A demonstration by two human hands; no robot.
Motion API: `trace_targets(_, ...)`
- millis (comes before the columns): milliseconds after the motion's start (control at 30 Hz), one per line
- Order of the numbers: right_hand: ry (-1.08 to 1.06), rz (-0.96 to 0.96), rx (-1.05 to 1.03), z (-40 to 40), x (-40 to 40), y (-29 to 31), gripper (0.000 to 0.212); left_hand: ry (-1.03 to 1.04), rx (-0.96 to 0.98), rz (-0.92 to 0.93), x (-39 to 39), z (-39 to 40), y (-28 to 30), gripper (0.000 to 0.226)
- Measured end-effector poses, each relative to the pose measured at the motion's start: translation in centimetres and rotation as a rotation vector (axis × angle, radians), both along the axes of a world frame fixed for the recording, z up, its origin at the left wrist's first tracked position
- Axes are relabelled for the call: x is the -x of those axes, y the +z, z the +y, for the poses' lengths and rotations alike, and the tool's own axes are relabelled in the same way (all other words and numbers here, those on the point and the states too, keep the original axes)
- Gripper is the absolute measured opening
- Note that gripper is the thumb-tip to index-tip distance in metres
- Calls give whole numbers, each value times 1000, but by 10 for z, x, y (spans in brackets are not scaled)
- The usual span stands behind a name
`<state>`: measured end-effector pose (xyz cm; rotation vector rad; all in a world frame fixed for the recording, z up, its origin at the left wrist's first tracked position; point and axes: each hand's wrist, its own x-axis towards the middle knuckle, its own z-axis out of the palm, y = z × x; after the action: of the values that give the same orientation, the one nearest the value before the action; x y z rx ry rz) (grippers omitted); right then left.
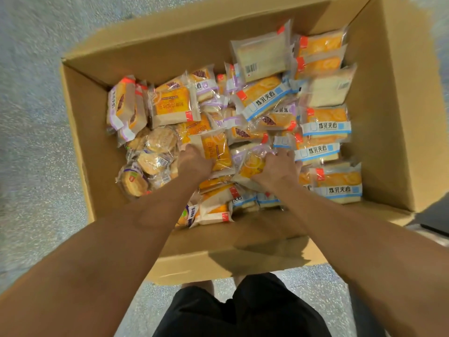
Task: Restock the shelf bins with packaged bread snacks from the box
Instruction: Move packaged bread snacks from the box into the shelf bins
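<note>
Down nearest, the person's dark shorts (243, 310) and both forearms reach over the near flap of the cardboard box (218, 254), which sits on a speckled floor (31, 117). Both hands are down among the snacks. The left hand (194, 161) has its fingers curled onto the left edge of an orange packet (217, 152); that packet lies flat on the heap with its long axis running away from the person, tipped a little to the left at the far end. The right hand (279, 166) grips a crinkled clear packet (252, 164) with yellow print, bunched in the fingers, so its lie is hard to read. No shelf or bins show from here, so how many have been filled I cannot tell; judging by the box, nearly everything is left to do, since it looks well stocked across its floor. Just left of the hands sits a cluster of round biscuit-like packs (155, 152). To the right, blue-banded packets (337, 188) lie with their long sides across the box. Further back, purple-trimmed packets (124, 108) stand on edge at the left wall. Farthest off, a pale packet (262, 54) leans against the heap, barcode side up, its long axis pointing toward the far wall. My guess is this is a pick still forming, with both packets yet to be lifted out.
</note>
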<state>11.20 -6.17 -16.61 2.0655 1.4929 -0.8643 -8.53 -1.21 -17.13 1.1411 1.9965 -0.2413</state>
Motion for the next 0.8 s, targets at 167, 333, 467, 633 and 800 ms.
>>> trace_targets(167, -90, 168, -15, -12, -5, 11, 46, 73, -87, -142, 3, -5, 15, 54)
trace_targets(333, -186, 280, -104, -23, -6, 41, 21, 14, -124, -167, 10, -7, 48, 57)
trace_targets(467, -314, 332, -204, -38, -5, 79, 34, -143, -160, -194, 15, -13, 85, 55)
trace_targets(633, -482, 349, -334, -73, -1, 149, 24, -448, -237, -211, 13, -29, 149, 46)
trace_targets(800, -734, 268, -502, -140, -6, 228, 27, -679, -374, -282, -7, -60, 230, 50)
